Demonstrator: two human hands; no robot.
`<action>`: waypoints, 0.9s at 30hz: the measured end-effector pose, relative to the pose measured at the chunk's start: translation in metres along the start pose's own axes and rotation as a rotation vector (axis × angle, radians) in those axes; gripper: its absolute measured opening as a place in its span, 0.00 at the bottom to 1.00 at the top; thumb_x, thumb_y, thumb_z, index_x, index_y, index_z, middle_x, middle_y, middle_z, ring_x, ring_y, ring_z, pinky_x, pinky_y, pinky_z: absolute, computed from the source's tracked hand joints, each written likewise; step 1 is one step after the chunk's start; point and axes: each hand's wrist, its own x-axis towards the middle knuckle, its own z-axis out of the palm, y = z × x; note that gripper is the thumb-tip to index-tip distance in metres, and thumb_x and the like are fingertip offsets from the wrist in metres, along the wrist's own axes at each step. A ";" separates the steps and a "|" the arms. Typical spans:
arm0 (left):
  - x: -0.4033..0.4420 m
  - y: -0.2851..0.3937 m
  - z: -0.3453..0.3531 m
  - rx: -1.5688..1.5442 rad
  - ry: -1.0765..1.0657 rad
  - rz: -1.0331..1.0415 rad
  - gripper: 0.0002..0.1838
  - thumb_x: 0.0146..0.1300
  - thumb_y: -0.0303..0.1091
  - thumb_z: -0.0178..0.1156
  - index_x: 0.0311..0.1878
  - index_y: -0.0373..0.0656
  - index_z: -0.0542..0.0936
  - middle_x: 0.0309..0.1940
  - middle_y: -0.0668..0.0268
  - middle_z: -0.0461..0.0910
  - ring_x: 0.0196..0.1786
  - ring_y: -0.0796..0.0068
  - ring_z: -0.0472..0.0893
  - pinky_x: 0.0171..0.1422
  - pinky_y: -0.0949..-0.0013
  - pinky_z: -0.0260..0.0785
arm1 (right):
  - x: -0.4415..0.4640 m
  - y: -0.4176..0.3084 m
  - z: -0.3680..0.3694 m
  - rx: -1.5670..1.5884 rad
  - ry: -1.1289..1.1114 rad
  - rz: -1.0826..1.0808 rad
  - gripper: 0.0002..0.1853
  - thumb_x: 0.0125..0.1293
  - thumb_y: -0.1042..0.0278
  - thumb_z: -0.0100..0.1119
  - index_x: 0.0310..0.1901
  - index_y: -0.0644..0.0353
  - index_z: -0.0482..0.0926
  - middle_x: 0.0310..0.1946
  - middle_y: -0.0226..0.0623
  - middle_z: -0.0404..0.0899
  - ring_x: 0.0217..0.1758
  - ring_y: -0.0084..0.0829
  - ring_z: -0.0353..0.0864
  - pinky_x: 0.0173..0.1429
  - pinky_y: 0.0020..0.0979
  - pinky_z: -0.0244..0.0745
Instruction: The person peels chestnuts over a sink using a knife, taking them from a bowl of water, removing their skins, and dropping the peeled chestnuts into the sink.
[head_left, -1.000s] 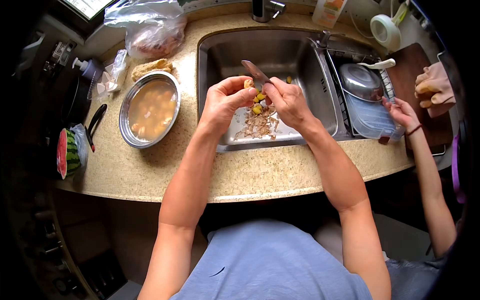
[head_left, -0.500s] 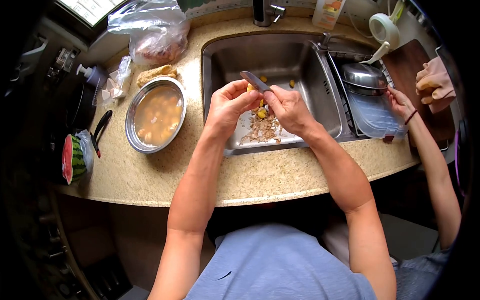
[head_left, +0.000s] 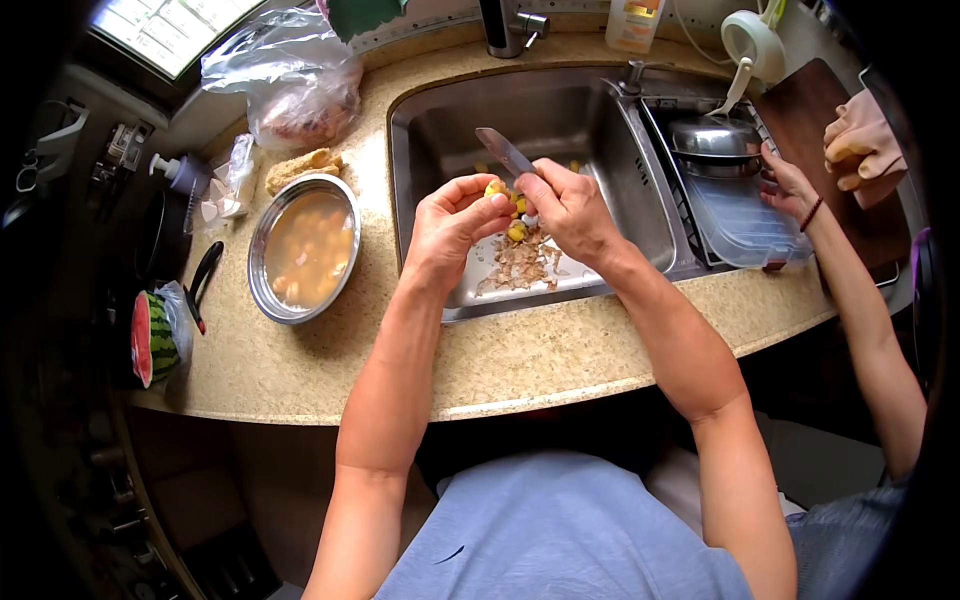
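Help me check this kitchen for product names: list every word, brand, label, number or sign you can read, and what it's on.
No text can be read.
Bottle at the top edge: orange on its label, but any print is too small and blurred.
Blue shirt: a dark mark, no legible letter.
Knife: no lettering visible on the blade.
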 end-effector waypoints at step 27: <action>-0.002 0.000 0.002 0.248 0.072 0.265 0.19 0.61 0.27 0.73 0.55 0.34 0.82 0.43 0.65 0.86 0.43 0.80 0.84 0.51 0.76 0.78 | -0.003 0.006 0.005 -0.305 -0.021 -0.146 0.15 0.75 0.57 0.51 0.37 0.61 0.76 0.27 0.49 0.81 0.34 0.53 0.82 0.39 0.49 0.74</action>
